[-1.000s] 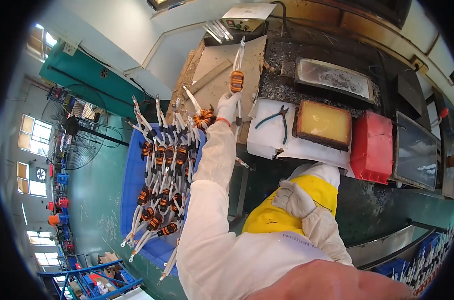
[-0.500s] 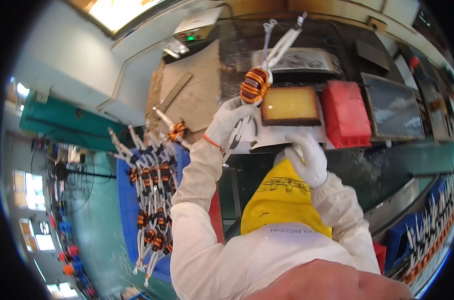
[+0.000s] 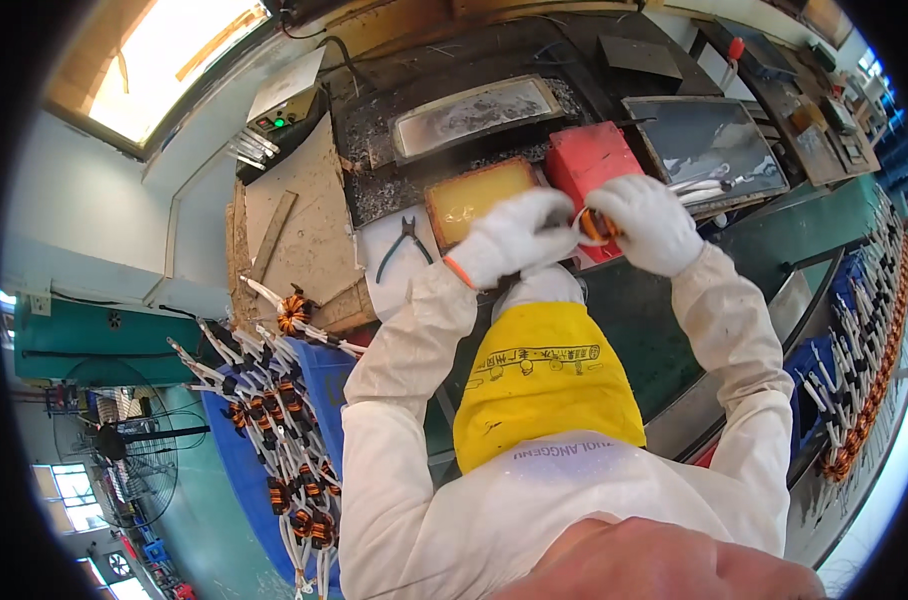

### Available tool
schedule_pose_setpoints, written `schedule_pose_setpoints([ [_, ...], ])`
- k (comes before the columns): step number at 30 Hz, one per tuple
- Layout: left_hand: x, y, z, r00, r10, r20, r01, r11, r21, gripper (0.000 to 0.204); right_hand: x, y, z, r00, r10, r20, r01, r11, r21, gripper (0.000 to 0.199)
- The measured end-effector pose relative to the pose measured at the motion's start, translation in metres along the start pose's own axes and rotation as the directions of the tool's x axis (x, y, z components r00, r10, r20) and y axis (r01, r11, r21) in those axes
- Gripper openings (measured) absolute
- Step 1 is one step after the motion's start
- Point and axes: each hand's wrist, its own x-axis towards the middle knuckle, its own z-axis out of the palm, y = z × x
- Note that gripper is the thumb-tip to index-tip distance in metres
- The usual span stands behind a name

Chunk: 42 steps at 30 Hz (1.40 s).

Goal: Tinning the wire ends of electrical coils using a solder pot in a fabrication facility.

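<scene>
My right hand (image 3: 646, 222), in a white glove, is closed round a toroidal coil (image 3: 598, 226) with orange-brown windings, in front of the red box. White-sleeved leads (image 3: 702, 189) stick out to the right from behind that hand. My left hand (image 3: 519, 238), also gloved, is at the coil's left side with its fingertips close to it. Its fingers are smeared by motion, so any grip on the coil or a lead end is not clear. Side-cutting pliers (image 3: 407, 240) with dark green handles lie on white paper left of my hands.
A tray with a yellow block (image 3: 474, 200) sits beyond my left hand, beside a red box (image 3: 594, 160). Behind are a rectangular metal pot (image 3: 479, 117) and a dark tray (image 3: 709, 145). Blue bins with coils (image 3: 304, 410) stand at left; more leaded coils (image 3: 859, 400) line the right.
The coil has moved right and nearer, from my left hand to my right, its leads now pointing right. My right hand has risen to it. The pliers now show on the paper.
</scene>
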Motion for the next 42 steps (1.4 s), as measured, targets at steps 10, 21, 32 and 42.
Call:
schedule_pose_setpoints([
  [10, -0.03, -0.027, -0.004, 0.948, 0.044, -0.316, -0.202, 0.85, -0.487, 0.031, -0.005, 0.086, 0.024, 0.862, 0.487, 0.14, -0.503, 0.857, 0.114, 0.048],
  [21, 0.002, -0.034, 0.054, 0.946, 0.058, -0.318, -0.204, 0.872, -0.446, 0.024, -0.002, 0.073, 0.024, 0.9, 0.419, 0.117, -0.431, 0.896, 0.11, 0.051],
  [32, 0.0, -0.059, -0.01, 0.45, 0.643, -0.619, 0.12, 0.644, 0.756, 0.047, -0.003, 0.079, 0.029, 0.943, 0.328, 0.059, -0.332, 0.939, 0.085, 0.054],
  [42, -0.02, -0.083, 0.016, 0.682, 0.392, -0.617, 0.316, 0.603, 0.732, 0.03, -0.008, 0.076, 0.031, 0.938, 0.345, 0.033, -0.346, 0.932, 0.104, 0.054],
])
